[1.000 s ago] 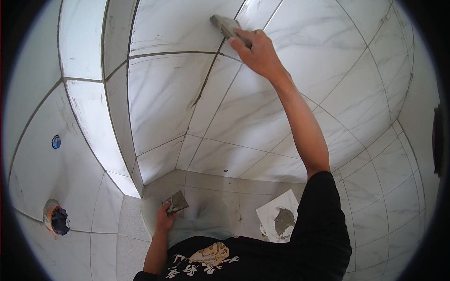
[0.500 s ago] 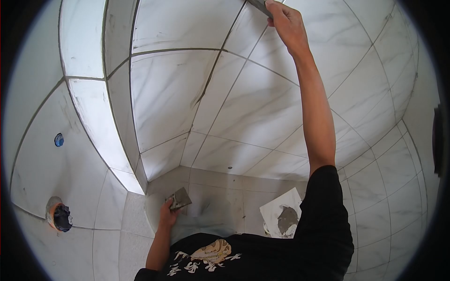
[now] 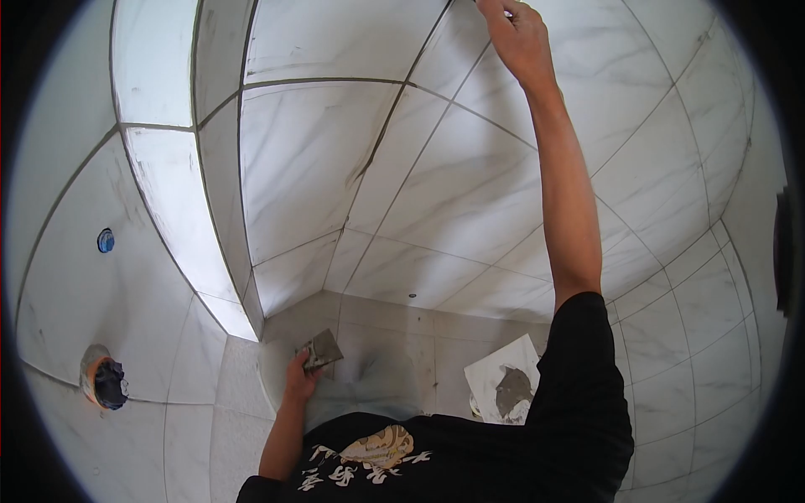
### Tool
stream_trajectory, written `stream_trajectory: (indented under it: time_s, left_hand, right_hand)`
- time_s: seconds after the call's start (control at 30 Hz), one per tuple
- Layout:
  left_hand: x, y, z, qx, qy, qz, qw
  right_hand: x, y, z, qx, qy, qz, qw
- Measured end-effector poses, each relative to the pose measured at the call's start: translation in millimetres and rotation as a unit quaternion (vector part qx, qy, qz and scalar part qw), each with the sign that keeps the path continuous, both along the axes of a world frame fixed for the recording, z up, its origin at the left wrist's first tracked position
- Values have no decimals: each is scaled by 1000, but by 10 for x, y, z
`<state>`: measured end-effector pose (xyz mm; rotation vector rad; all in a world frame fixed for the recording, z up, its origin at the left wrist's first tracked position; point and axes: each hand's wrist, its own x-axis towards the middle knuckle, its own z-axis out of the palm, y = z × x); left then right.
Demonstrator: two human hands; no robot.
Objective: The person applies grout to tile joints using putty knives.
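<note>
At the top edge of the head view, my right hand [image 3: 518, 42] is raised against the tiled wall [image 3: 470, 180] with its fingers closed. The flat grey tool in it is almost wholly cut off by the frame. Low on the left, my left hand [image 3: 299, 375] grips a small square plate [image 3: 321, 352] smeared with grey paste, its fingers wrapped over one edge. That plate is held above the floor, apart from the wall. Dark grey lines run along the joints between the white marbled tiles, and some joints carry uneven smears.
On the right, a white tile piece [image 3: 480, 375] bears a mound of grey paste [image 3: 514, 389]. A pipe opening with an orange rim [image 3: 99, 381] and a blue plug [image 3: 106, 241] sit in the left wall. A bright tiled column [image 3: 172, 193] juts out at left.
My right hand has shifted slightly upward in view, taking most of the grey tool out of frame. The plate in my left hand has turned a little.
</note>
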<state>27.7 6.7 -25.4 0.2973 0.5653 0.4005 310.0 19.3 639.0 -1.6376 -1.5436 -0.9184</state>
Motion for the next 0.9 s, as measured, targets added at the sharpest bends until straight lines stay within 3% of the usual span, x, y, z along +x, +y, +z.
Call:
stream_trajectory:
  time_s: [0.1, 0.17, 0.23, 0.27, 0.37, 0.4, 0.43, 0.5, 0.6, 0.67, 0.73, 0.83, 0.9]
  left_hand:
    - [5, 11, -8, -5, 2, -5, 1000]
    - [18, 10, -41, -1, 3, -5, 1000]
    - [21, 11, -81, 4, 4, -3, 1000]
    - [13, 18, -96, 9, 10, -6, 1000]
    - [26, 17, -43, 15, 11, -3, 1000]
    - [15, 8, -11, 12, 11, -3, 1000]
    - [11, 8, 4, 14, 11, -3, 1000]
    - [8, 13, 24, 24, -1, -12, 1000]
    - [-12, 8, 11, 5, 7, -9, 1000]
    - [1, -33, -21, -2, 13, 7, 1000]
    - [-10, -21, -15, -7, 20, 23, 1000]
    - [-7, 0, -98, -3, 14, -2, 1000]
    - [23, 3, -210, 12, 1, -8, 1000]
  right_hand:
    - [7, 28, -177, -10, -50, -1, 999]
    - [115, 25, -380, -20, 19, -51, 998]
    - [28, 56, -475, 21, -64, 4, 998]
    - [-11, -63, -414, -51, 27, -28, 998]
    - [55, -103, -209, 49, 6, -18, 999]
    - [74, -164, -36, -3, 52, -84, 995]
    - [76, -119, 64, -2, 51, -84, 995]
    - [85, -28, 229, 60, -48, 26, 997]
    - [54, 33, 316, 57, -56, 5, 997]
    - [99, 85, 240, 55, -54, 16, 997]
    - [141, 137, 109, 78, -143, 9, 987]
    - [26, 64, -93, -3, -54, -30, 998]
    - [70, 68, -296, -21, -80, -48, 995]
